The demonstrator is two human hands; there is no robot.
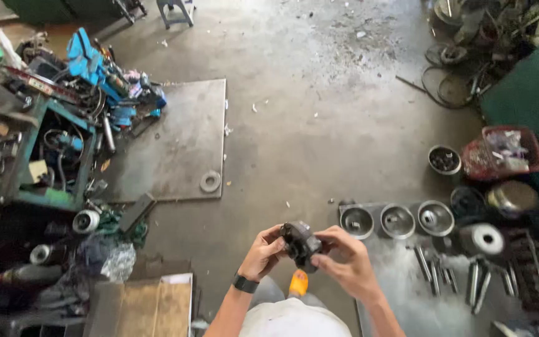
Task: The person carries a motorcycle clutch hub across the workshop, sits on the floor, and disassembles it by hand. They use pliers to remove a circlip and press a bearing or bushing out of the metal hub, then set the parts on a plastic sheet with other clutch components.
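2 hands [263,253] [344,262] grip 1 dark metal part [301,244]; 3 bowls [397,220] nearby.

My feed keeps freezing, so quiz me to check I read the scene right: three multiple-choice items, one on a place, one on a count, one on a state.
1. Where does the flat metal ring lie?
A. on the steel floor plate
B. inside the red basket
C. on the wooden board

2. How many shiny metal bowls stand in the row right of the hands?
A. one
B. three
C. six

3. How is the dark metal part held?
A. lying on the floor, untouched
B. in the left hand alone
C. between the left hand and the right hand, off the floor

Answers:
1 A, the ring rests near the plate's lower right corner.
2 B, three bowls stand side by side.
3 C, fingers of both hands grip the part in the air.
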